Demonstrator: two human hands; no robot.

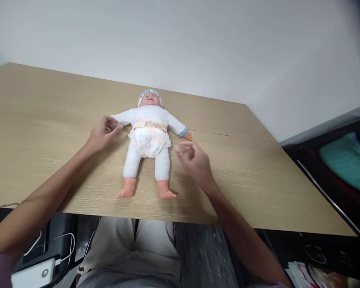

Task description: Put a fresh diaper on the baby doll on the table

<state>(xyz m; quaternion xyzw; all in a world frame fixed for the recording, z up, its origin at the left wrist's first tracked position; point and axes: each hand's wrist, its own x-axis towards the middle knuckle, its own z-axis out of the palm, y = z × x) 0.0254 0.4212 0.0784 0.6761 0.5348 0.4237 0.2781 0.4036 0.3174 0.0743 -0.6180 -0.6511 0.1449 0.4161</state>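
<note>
A baby doll [150, 114] lies on its back on the wooden table [246, 172], head away from me. It wears a white outfit, a white cap with dark lettering, and a diaper [150, 140] fastened round its waist with a printed front band. My left hand [103, 132] is beside the doll's sleeve on the left, fingers loosely curled and apart from the thumb. It hides that end of the sleeve, so contact is unclear. My right hand [195, 160], slightly blurred, hovers just below the doll's other hand, fingers bent with a gap to the thumb.
A pale wall [174, 48] rises behind the table. At the right stands a dark unit with a teal item [346, 164]. Below the front edge are a white power bank [34, 274] with a cable, and papers [306, 274] at lower right.
</note>
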